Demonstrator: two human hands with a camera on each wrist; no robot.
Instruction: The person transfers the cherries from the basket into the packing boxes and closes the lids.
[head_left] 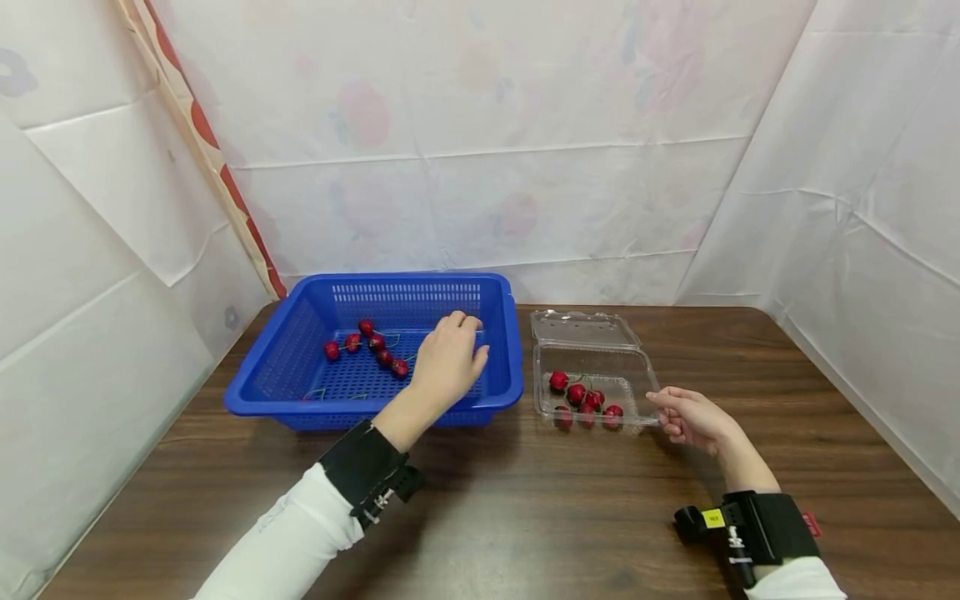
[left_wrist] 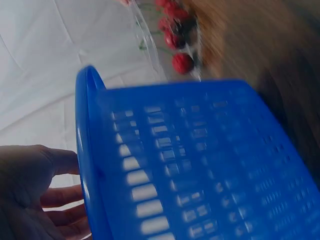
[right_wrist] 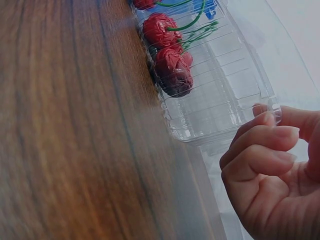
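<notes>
My left hand (head_left: 448,354) is over the right part of a blue plastic basket (head_left: 300,287), fingers loosely bent. In the left wrist view its fingers (left_wrist: 62,196) show behind the basket's rim, with nothing visible between them. Several red cherries (head_left: 377,342) with green stems lie on the basket's slotted floor. My right hand (head_left: 693,421) pinches the right front corner of a clear plastic clamshell box (head_left: 637,367) between thumb and forefinger. The box's lid (head_left: 585,329) stands open toward the back. Several cherries (right_wrist: 172,65) lie inside it, mostly toward its left and front.
Both containers stand side by side on a dark wood table (head_left: 525,517), the basket on the left. White patterned sheeting (head_left: 480,167) hangs behind the table and along both sides. Each wrist wears a black strap with a small camera (head_left: 697,523).
</notes>
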